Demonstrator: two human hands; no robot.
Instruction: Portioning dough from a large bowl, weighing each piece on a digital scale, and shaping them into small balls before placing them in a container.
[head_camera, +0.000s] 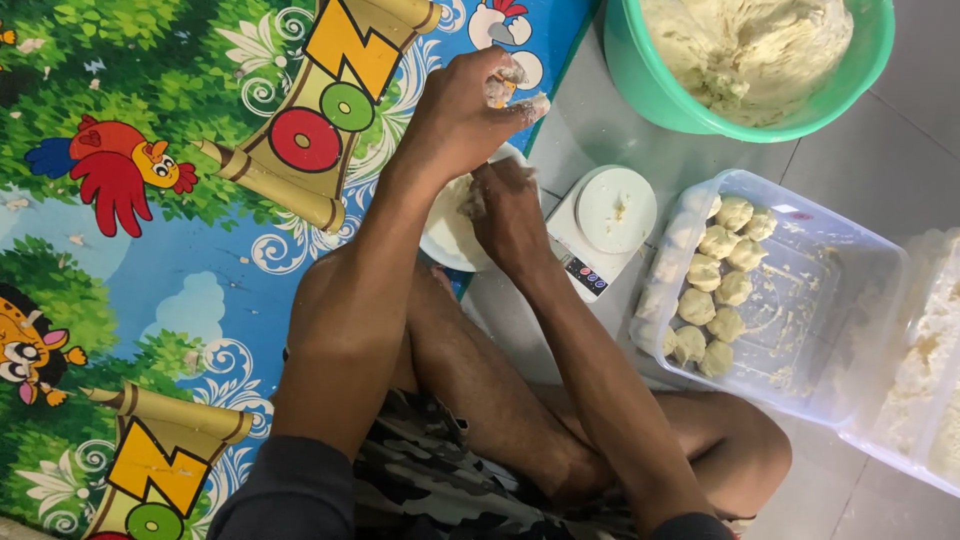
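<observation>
Dough (452, 215) on the white plate (440, 245) sits half hidden under both hands, left (465, 110) loosely curled, right (505, 210) pinching it.

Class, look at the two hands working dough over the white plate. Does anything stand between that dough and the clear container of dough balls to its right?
Yes. The white kitchen scale sits on the floor between the white plate and the clear container. The left hand and right hand hold the dough; nothing else lies on that path.
</observation>
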